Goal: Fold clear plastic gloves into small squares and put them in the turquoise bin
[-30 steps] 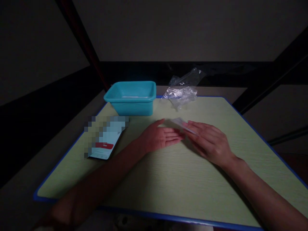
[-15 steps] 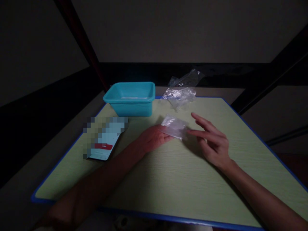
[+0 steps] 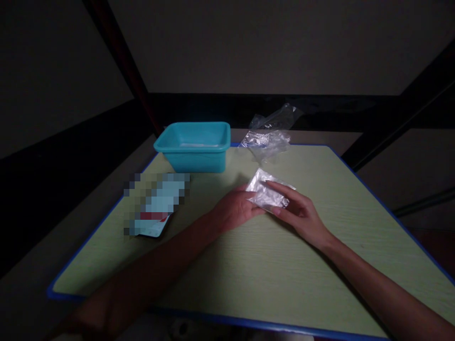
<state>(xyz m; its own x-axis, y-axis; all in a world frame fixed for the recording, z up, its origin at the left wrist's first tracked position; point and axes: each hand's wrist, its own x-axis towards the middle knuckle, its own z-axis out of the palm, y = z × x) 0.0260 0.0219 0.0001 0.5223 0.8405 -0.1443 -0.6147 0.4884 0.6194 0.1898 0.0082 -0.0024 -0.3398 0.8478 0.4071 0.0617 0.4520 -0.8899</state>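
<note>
A folded clear plastic bag [image 3: 263,193] is held just above the middle of the table, forming a small shiny packet. My left hand [image 3: 236,208] grips its left edge, with the thumb on top and the fingers underneath. From the right, my right hand [image 3: 298,210] is on the packet too, its index finger lying across the top and its thumb at the near right corner. The fingers under the packet are partly hidden.
A turquoise plastic basin [image 3: 199,161] stands at the table's back left. Behind the packet lies another crumpled clear plastic bag [image 3: 266,142] at the far edge. A lit phone [image 3: 156,208], partly pixelated, lies on the left of the blue-edged table [image 3: 249,279].
My right hand has moved in to the left and closed on the packet's right side. My left hand and the packet have shifted slightly right.
</note>
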